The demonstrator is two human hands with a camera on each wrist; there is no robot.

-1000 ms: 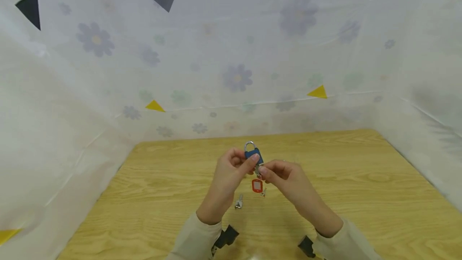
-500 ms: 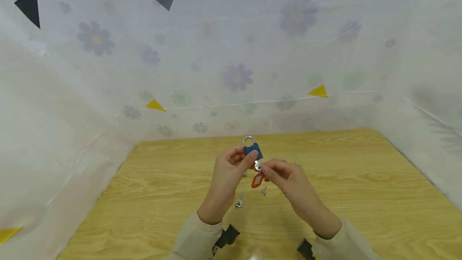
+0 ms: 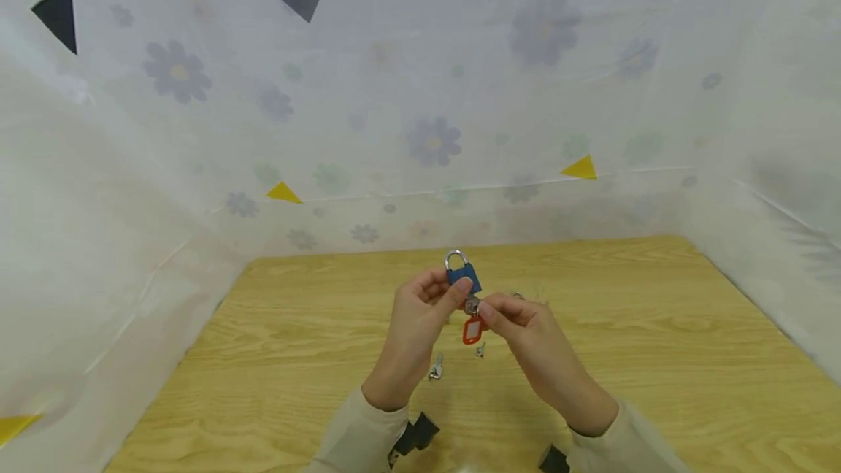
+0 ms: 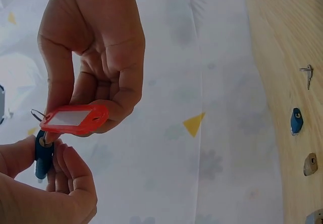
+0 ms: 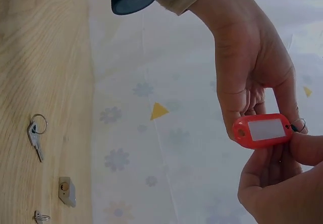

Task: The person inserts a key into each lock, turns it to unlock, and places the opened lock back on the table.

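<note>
At frame centre, above the wooden table, the left hand pinched the blue padlock, shackle upward. The right hand pinched the key beneath it, its red tag hanging between both hands.

a wooden counter with pale grain runs under the scene. on it lie a small silver key on a ring, another small key just beside it, a blue padlock and two tan padlocks farther along. white sheeting printed with faded flowers walls the counter in, dotted with yellow triangles and black triangles.
</note>
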